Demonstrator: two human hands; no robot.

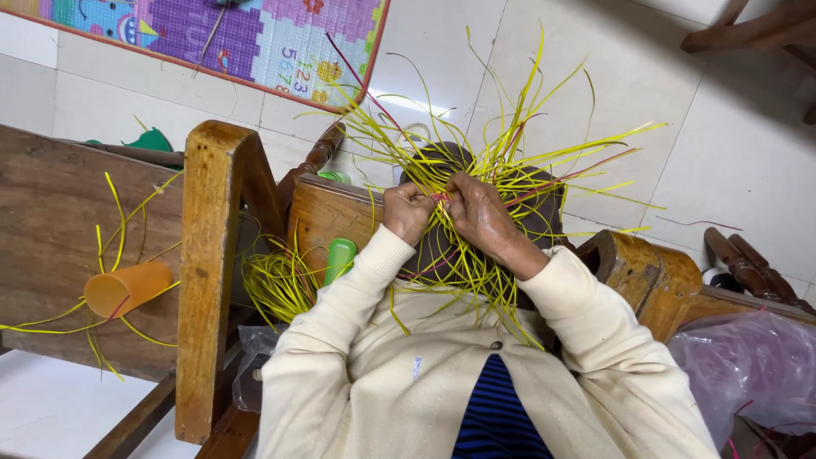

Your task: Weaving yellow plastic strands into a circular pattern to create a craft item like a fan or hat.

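Pale floor tiles are spreading out under everything I'm watching, with a coloured play mat [255, 38] at eleven o'clock. The left hand [406, 211] is curling shut around yellow strips [476, 170], and the right hand [480, 212] is pinching strands just beside it, both pressing on the dark round form [540, 208] at centre. Loose ends are fanning toward one o'clock; I'm judging they could spring free or kink. An orange cup [127, 289] is lying at nine o'clock.
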